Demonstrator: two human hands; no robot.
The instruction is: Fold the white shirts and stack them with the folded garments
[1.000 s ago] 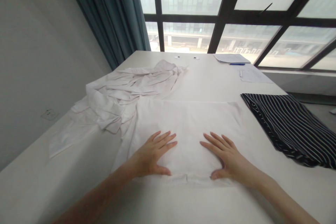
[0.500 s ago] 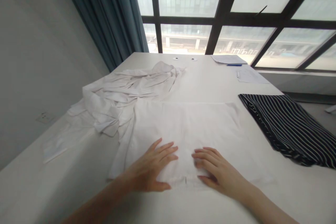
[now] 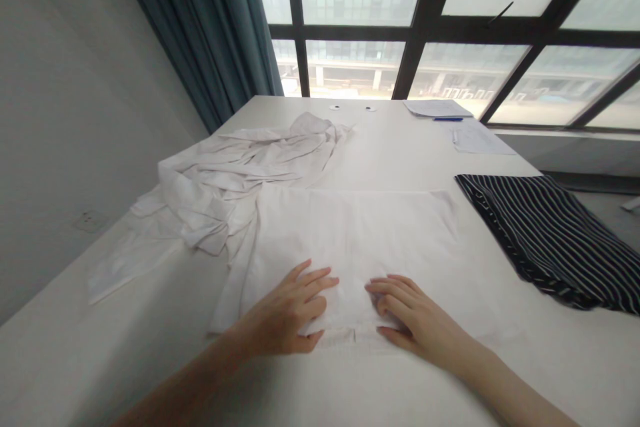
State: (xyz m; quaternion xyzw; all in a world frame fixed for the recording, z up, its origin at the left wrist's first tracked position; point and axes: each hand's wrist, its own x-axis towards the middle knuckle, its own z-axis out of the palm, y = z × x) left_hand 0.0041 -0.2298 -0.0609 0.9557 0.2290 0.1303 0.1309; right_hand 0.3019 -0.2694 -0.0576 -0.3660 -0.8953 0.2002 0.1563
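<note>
A white garment (image 3: 345,233) lies spread flat before me, its near edge with a small dark mark facing me. My left hand (image 3: 297,310) rests on its near left part, fingers apart and the index finger bent. On the near right part lies my right hand (image 3: 405,313), its fingers loosely curved and the thumb held apart. Neither hand grips anything that I can see. Crumpled white cloth (image 3: 250,160) adjoins the garment on the far left; whether the two are one piece I cannot tell.
Black-and-white striped fabric (image 3: 555,237) hangs over the right edge of the white table (image 3: 390,147). Papers (image 3: 435,109) and a blue pen (image 3: 448,119) lie at the far right. Beyond are a window (image 3: 357,67) and a dark blue curtain (image 3: 215,33).
The fingers of my left hand have bent a little, with the index finger drawn in. The right-hand fingers have curled slightly. The garment lies as before; the view has tilted slightly.
</note>
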